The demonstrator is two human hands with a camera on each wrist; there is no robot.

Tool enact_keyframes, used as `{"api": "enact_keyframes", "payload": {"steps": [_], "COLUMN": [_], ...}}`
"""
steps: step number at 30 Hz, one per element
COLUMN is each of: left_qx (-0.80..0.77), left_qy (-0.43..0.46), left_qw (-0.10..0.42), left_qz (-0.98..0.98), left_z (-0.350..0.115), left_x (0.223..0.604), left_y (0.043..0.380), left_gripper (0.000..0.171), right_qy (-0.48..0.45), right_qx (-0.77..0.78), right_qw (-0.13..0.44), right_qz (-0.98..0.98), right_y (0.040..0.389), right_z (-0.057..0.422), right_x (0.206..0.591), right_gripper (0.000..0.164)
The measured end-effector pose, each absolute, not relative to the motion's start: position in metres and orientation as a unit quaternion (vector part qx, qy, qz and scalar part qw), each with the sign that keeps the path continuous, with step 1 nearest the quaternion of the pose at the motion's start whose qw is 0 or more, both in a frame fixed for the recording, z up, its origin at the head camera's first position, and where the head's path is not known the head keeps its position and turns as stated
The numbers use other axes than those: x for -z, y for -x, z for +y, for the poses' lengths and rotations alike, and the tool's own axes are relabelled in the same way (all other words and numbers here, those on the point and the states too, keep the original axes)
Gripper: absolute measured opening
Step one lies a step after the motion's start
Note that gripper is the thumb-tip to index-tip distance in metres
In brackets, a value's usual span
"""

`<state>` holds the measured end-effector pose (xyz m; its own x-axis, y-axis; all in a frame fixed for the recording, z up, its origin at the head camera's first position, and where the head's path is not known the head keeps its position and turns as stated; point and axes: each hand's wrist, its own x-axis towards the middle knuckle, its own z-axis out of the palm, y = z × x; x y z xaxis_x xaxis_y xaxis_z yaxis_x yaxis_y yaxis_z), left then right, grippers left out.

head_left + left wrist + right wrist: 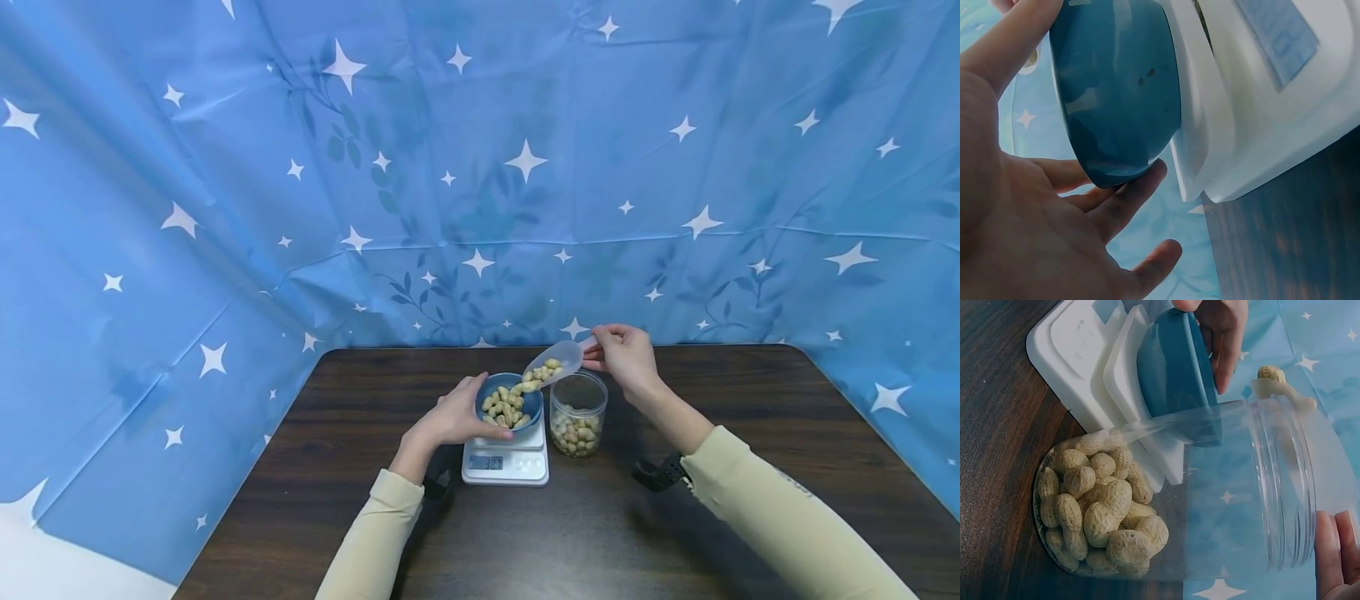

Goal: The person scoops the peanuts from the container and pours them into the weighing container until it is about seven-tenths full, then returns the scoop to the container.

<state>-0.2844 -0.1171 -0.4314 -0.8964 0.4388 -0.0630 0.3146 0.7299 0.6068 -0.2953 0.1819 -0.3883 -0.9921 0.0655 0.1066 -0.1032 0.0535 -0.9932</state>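
A blue bowl (487, 383) holding peanuts in their shells (504, 403) sits on a white kitchen scale (517, 467). My left hand (456, 413) holds the bowl at its left side, thumb along the near rim and fingers around the far side. A translucent scoop (564, 357) with peanuts in it tilts down over the bowl's right rim. My right hand (624, 357) pinches its handle. Beneath the scoop, right of the scale, stands a clear jar (1222, 506) part filled with peanuts (1110, 519); its mouth has no lid on.
The scale's lit display (486, 462) shows digits, too small to read surely. Everything stands on a dark wooden table (337, 467). A blue star-patterned cloth (480, 167) hangs behind the table's far edge. Black wrist straps (660, 473) sit near both sleeves.
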Motion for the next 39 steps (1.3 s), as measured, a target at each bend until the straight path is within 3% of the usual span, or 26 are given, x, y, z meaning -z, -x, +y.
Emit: {"api": "enact_keyframes", "payload": {"steps": [17, 39], "left_qx": [-0.315, -0.299], "left_qy": [-0.196, -0.203], "left_qw": [0.105, 0.107], "left_qz": [0.923, 0.926], "left_z": [-0.115, -0.117], "left_x": [0.429, 0.430], "left_y": [0.281, 0.283], "left_gripper": [0.114, 0.117], "right_qy": [-0.076, -0.102], "right_qx": [-0.641, -0.621], "right_qw": [0.135, 0.166], "right_qz": [-0.752, -0.759], "right_y": [0.298, 0.288], "right_z": [0.164, 0.197], "right_x": [0.383, 0.368], "right_gripper": [0.037, 0.040]}}
